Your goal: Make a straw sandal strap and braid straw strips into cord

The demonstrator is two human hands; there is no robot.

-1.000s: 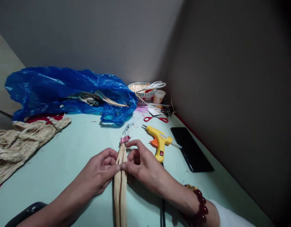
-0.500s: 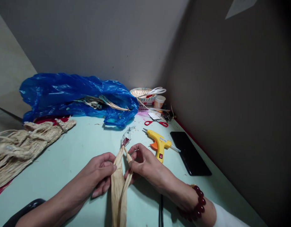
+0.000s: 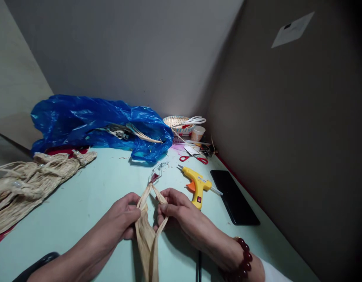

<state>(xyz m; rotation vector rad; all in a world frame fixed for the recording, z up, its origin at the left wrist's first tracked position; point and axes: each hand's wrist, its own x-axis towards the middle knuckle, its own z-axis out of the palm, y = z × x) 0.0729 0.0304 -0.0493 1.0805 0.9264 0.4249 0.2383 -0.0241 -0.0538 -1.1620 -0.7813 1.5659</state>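
Two pale, dried fibre strips (image 3: 145,231), wide and flat like husk or leaf, meet at a small metal wire frame (image 3: 156,174) with a dark red piece on it. My left hand (image 3: 126,215) pinches the wider left strip between thumb and fingers. The narrower right strip is pinched in my right hand (image 3: 173,207), and a gap parts the two just below the wire frame. Lower down the strips come together and run off the bottom edge. To the right of my right hand lies a yellow glue gun (image 3: 198,182) with an orange trigger.
A blue plastic bag (image 3: 101,121) with dried strips lies at the back. Braided fibre bundles (image 3: 30,184) are at left. Red-handled scissors (image 3: 194,159), a basket (image 3: 179,120), a paper cup (image 3: 197,133) and a black phone-like slab (image 3: 235,197) lie at right, near the wall.
My hands have moved apart a little, widening the gap between the two strips. The whole view has shifted slightly, with the table things appearing lower.
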